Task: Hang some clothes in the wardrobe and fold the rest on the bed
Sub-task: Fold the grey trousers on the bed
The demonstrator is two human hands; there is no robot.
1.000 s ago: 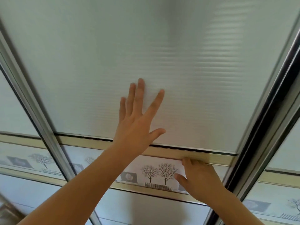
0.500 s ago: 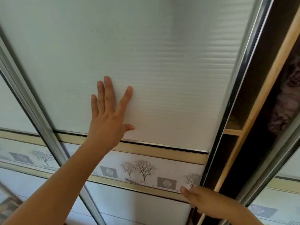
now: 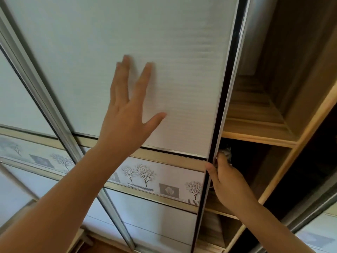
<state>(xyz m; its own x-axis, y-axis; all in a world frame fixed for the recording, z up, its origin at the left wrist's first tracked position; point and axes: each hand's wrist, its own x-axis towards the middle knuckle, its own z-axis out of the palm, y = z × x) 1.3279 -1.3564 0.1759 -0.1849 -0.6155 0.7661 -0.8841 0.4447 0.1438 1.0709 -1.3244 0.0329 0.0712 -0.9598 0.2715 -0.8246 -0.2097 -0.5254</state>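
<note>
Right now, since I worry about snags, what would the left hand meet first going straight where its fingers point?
Likely nothing: the left hand lies flat on the sliding door, fingers pointing up it, and only bare panel shows to the picture's top edge.

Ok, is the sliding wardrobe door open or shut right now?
Partly open: wooden shelves show beside the sliding door, whose edge the right hand grips.

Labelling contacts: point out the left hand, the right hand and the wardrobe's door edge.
left hand (image 3: 127,121): head view, back of the hand.
right hand (image 3: 230,181): head view, back of the hand.
door edge (image 3: 221,106): head view, dark strip at mid-height.
</note>
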